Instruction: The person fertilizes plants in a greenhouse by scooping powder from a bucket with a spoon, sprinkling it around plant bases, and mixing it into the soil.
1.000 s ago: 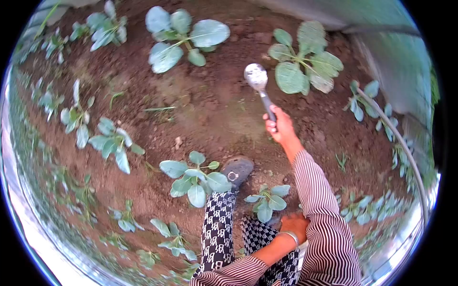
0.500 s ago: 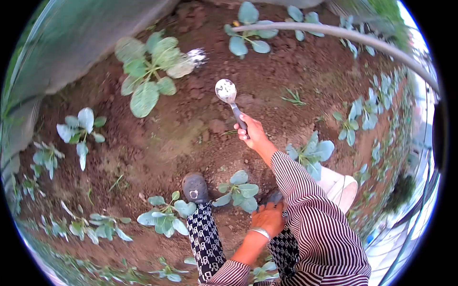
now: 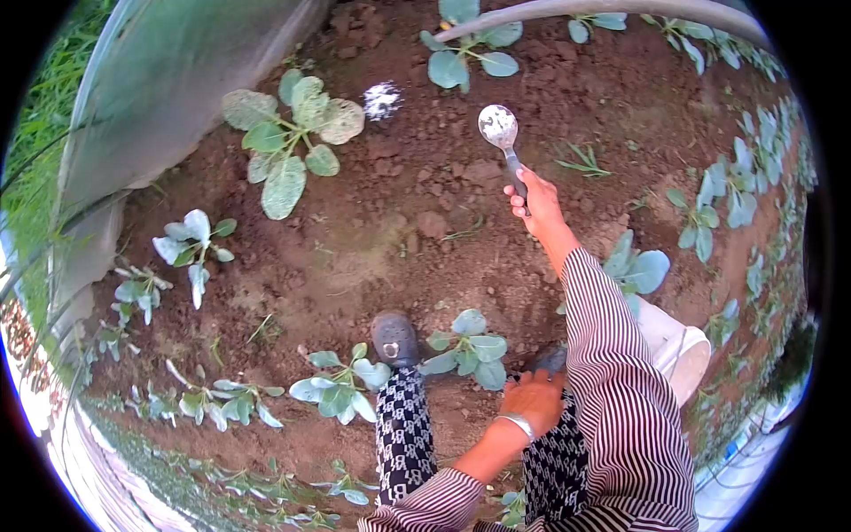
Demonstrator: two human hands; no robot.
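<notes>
My right hand (image 3: 538, 202) is closed around the dark handle of a spoon (image 3: 499, 129), whose metal bowl is coated with white residue. The spoon is held above bare soil, pointing away from me. My left hand (image 3: 534, 401), with a silver bangle (image 3: 518, 426) at the wrist, rests on my patterned trouser leg near the knee, fingers laid over it. A small heap of white powder (image 3: 382, 101) lies on the soil beside a large leafy plant (image 3: 297, 133) with pale, speckled leaves.
A white bucket (image 3: 669, 346) lies beside my right arm, partly hidden by the sleeve. Young plants (image 3: 474, 348) grow around my shoe (image 3: 394, 339). A grey pipe (image 3: 612, 11) arches over the far side, and plastic sheeting (image 3: 191, 80) borders the left.
My right hand and the spoon have moved right and away from the white powder heap. The view has shifted too. My left hand stays on the leg.
</notes>
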